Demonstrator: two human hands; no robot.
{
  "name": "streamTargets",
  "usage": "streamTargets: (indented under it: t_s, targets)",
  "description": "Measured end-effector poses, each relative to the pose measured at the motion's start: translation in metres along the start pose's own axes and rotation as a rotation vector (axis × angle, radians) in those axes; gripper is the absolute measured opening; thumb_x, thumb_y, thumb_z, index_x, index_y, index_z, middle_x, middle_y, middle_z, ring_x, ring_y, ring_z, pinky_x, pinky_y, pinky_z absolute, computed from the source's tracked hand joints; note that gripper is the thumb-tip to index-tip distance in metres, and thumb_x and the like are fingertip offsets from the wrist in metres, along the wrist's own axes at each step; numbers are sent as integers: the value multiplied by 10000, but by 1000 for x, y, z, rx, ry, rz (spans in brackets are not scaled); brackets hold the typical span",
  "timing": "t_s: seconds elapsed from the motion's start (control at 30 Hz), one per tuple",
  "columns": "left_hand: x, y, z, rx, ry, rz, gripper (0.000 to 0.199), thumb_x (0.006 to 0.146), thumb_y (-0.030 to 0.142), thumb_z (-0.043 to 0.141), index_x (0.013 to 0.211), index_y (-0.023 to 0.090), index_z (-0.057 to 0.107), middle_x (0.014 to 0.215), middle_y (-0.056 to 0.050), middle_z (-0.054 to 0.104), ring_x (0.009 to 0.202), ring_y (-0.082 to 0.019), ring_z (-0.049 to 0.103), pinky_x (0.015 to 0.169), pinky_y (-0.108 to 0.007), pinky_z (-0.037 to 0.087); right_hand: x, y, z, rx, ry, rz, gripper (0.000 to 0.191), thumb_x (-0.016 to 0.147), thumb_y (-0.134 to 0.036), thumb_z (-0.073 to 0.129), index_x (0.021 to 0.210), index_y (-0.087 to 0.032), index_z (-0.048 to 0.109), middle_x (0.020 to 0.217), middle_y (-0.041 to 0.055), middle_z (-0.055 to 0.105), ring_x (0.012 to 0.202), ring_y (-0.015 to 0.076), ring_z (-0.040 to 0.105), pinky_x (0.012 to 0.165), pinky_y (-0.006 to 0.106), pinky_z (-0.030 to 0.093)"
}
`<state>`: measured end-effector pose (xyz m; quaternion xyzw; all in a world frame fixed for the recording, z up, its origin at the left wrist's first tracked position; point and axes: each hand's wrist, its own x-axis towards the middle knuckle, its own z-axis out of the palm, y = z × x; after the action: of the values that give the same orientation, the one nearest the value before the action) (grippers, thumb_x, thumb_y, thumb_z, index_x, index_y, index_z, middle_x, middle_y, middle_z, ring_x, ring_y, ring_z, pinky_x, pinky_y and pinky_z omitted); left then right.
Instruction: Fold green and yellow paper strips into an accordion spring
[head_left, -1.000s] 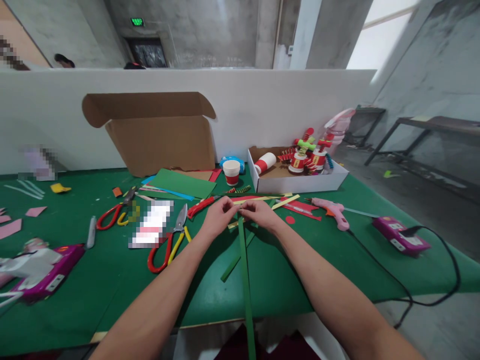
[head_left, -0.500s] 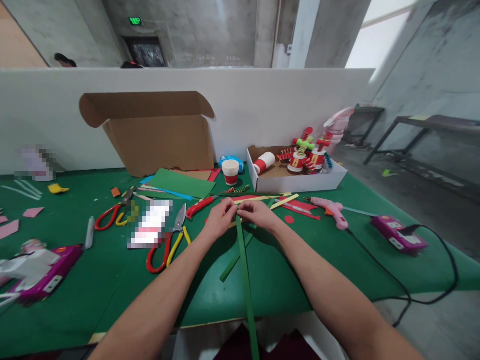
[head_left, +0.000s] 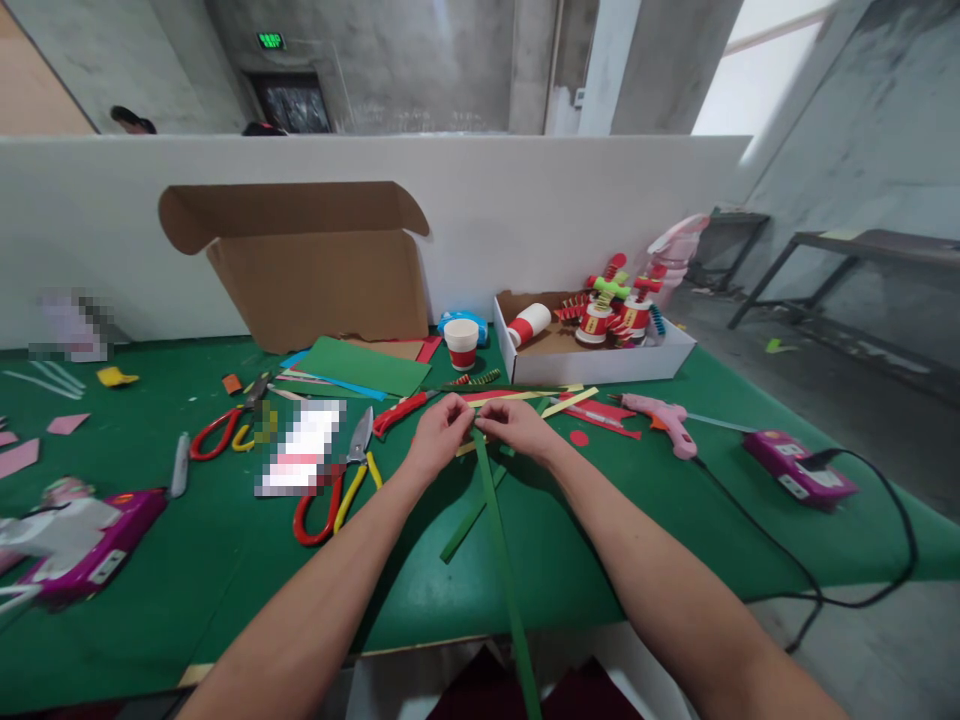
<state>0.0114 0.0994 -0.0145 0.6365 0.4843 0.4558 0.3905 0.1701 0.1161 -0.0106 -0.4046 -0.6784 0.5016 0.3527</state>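
Green tabletop (head_left: 555,570) under strip (head_left: 491,500); concrete wall (head_left: 442,60) beyond.

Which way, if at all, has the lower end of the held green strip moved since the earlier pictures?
Yes, to the person's right: the lower end of the held green strip now hangs farther from the shears lying on the table.

Got a green exit sign (head_left: 270,41) glowing far left, open cardboard box (head_left: 319,290) by the white partition (head_left: 480,210), purple power strip (head_left: 136,530) near left, and a metal table (head_left: 877,246) far right.
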Motion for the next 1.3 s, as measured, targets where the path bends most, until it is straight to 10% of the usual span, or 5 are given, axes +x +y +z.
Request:
streamTargets:
  t_s: [0.43, 1.03, 1.3]
  targets:
    - [-4, 8, -3, 280, 81, 180, 78, 760, 201, 586, 714, 192, 649, 758, -23, 679, 733, -165, 604, 709, -280, 471, 1, 1, -1, -98, 44, 29, 148, 726, -309, 624, 667, -182, 577, 558, -25, 541, 543, 123, 492, 539, 253, 378]
    - [-2, 17, -6, -446, 28, -281, 440, 514, 489, 810, 643, 151, 560, 537, 46, 517, 499, -68, 459, 516, -209, 395, -2, -5, -4, 128, 13, 79, 213, 686, -369, 695, 681, -180, 597, 595, -34, 542, 568, 109, 503, 589, 262, 427]
    - [-5, 19, -8, -308, -85, -325, 439, 607, 541, 744, 687, 152, 558, 562, 47, 520, 460, -57, 461, 399, -169, 293, -3, -11, -3, 194, 145, 51, 215, 659, -362, 715, 711, -180, 613, 630, -38, 574, 584, 98, 503, 616, 258, 425]
